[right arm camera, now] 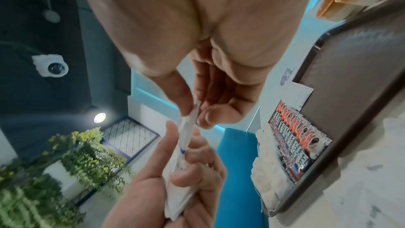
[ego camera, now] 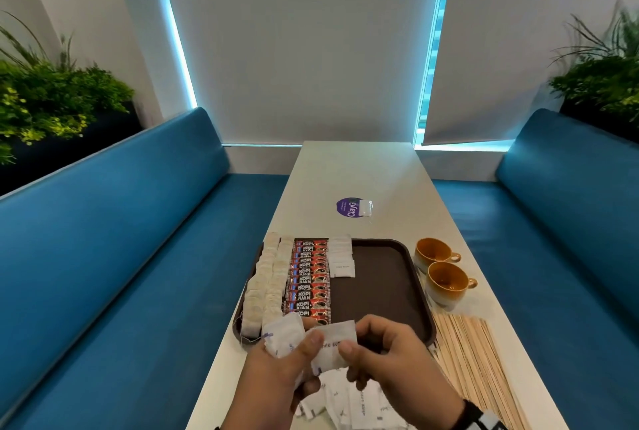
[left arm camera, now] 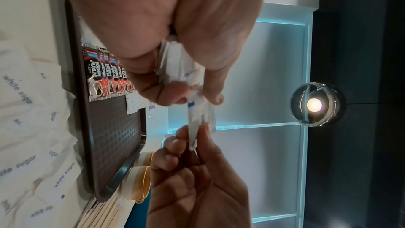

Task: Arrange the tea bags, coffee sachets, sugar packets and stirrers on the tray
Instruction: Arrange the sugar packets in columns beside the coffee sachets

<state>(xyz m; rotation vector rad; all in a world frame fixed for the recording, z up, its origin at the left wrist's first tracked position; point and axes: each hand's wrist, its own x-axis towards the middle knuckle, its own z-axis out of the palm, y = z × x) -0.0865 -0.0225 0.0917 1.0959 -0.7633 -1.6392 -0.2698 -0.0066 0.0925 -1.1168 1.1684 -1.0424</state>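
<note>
Above the table's near edge my left hand (ego camera: 287, 360) grips a bunch of white sugar packets (ego camera: 283, 336). My right hand (ego camera: 373, 350) pinches one sugar packet (ego camera: 337, 336) of that bunch between thumb and fingers (right arm camera: 203, 117). On the brown tray (ego camera: 380, 277) two columns of tea bags (ego camera: 266, 284) lie at the left. Beside them runs a column of red coffee sachets (ego camera: 311, 277), then a short row of sugar packets (ego camera: 340, 256). Loose sugar packets (ego camera: 352, 402) lie on the table under my hands. Wooden stirrers (ego camera: 473, 360) lie on the table right of the tray.
Two orange cups (ego camera: 432, 251) (ego camera: 447, 282) stand right of the tray, beyond the stirrers. A purple round sticker (ego camera: 347, 207) and a small clear bag (ego camera: 366, 208) lie farther up the table. Blue benches flank the narrow table. The tray's right half is bare.
</note>
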